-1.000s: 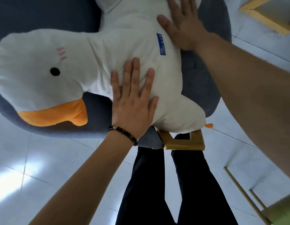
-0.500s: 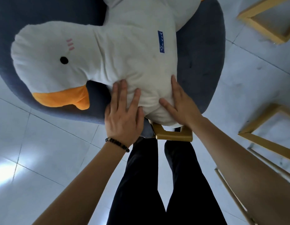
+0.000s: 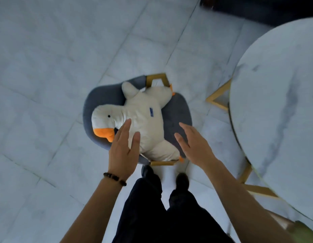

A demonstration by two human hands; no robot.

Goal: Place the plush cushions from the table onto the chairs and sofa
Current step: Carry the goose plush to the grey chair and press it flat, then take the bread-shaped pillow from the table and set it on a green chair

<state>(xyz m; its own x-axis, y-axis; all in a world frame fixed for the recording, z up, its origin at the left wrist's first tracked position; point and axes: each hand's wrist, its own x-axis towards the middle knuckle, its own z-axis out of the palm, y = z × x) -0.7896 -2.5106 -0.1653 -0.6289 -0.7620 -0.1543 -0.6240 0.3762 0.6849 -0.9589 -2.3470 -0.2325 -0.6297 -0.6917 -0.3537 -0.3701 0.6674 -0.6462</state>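
On the grey chair (image 3: 180, 109) lies the duck cushion (image 3: 143, 120); your left hand (image 3: 123, 151) and right hand (image 3: 196, 144) hover above, fingers spread, holding nothing.

Pale tiled floor (image 3: 64, 58), round marble table (image 3: 278, 102)

A white duck-shaped plush cushion (image 3: 143, 120) is seen laid flat across the seat of a grey-blue chair (image 3: 178, 116) with gold legs, its orange beak pointed down-left just beside the left hand (image 3: 122, 151) and a small blue tag sewn on the body. It's flanked by both open palms and not gripped by either, with the right hand (image 3: 196, 144) held just off its lower edge.
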